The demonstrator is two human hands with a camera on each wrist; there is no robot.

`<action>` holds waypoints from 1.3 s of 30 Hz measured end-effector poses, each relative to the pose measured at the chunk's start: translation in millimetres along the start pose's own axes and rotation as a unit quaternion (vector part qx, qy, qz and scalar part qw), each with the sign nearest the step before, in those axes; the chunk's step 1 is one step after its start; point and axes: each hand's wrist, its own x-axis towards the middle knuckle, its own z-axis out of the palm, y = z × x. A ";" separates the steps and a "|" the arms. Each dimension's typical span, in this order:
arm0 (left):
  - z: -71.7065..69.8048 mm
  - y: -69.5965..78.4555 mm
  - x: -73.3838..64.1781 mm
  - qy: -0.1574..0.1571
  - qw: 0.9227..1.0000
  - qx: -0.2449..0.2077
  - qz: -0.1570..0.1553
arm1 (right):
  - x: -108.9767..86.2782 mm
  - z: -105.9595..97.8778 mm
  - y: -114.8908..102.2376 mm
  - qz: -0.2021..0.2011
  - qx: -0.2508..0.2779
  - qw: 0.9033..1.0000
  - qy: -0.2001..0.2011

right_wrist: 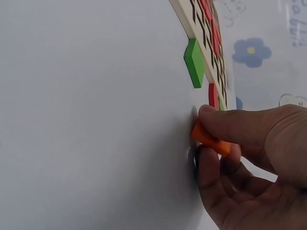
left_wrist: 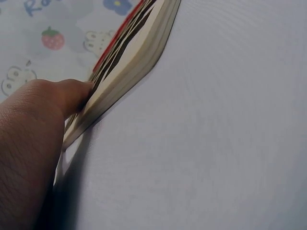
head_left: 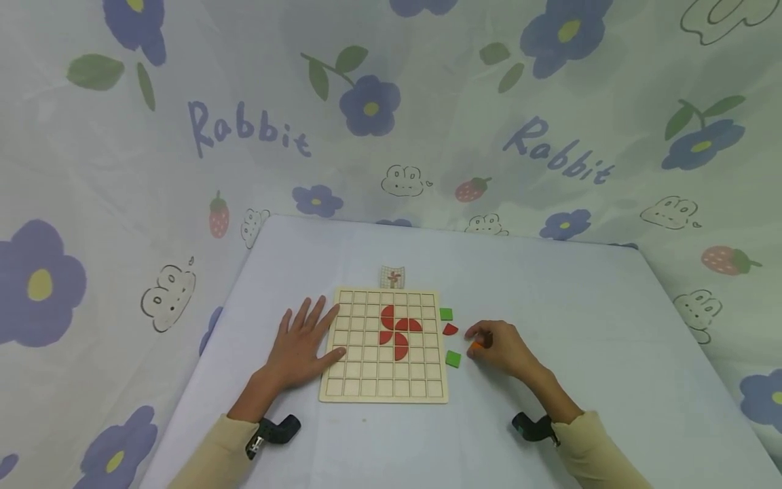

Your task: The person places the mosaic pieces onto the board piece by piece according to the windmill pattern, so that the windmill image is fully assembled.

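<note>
My left hand (head_left: 298,343) lies with fingers spread at the left edge of a wooden grid board (head_left: 366,389), its thumb and fingertips touching the rim. In the left wrist view, the thumb (left_wrist: 72,96) rests against the board's side. Several red curved pieces (head_left: 400,345) sit in the grid as a pinwheel. To the right of the board, my right hand (head_left: 506,348) pinches a small orange block (right_wrist: 209,139) between thumb and fingers, low over the table. Between that hand and the board lie two green squares (head_left: 453,358) and a red quarter-round piece (head_left: 450,329).
A small card (head_left: 385,283) printed with a red pinwheel on a grid stands at the board's far edge. White cloth covers the table (head_left: 580,312). Behind and beside it hangs a patterned curtain (head_left: 452,122). Each wrist wears a black camera mount (head_left: 281,430).
</note>
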 end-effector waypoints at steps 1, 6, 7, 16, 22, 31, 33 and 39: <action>0.1 -0.1 -0.1 0.000 1.000 0.000 0.000 | 1.1 0.1 -0.1 0.001 -0.007 1.000 0.004; -0.1 -0.6 -1.8 0.005 1.000 -0.001 -0.003 | 12.3 6.4 -2.8 -0.020 -0.052 0.998 0.038; 0.2 -0.9 -1.9 0.007 1.000 -0.001 -0.003 | 15.2 8.8 -3.5 -0.026 -0.064 0.997 0.043; 2.9 -1.6 -0.4 0.000 1.000 0.003 0.002 | 28.2 22.3 -10.3 -0.042 -0.089 0.993 0.072; 0.4 -2.1 -0.8 0.003 1.000 0.007 -0.003 | 31.0 21.5 -13.6 -0.024 -0.042 0.997 0.053; 2.7 -2.5 0.2 0.000 1.000 0.009 0.002 | 31.8 22.9 -22.9 -0.070 0.016 0.994 0.081; 2.4 -2.3 -0.1 0.003 1.000 0.008 0.002 | 34.0 23.8 -26.6 -0.087 0.041 0.991 0.090; 2.5 -1.9 -0.3 0.004 1.000 0.007 0.001 | 41.9 33.0 -41.6 -0.138 0.083 0.984 0.078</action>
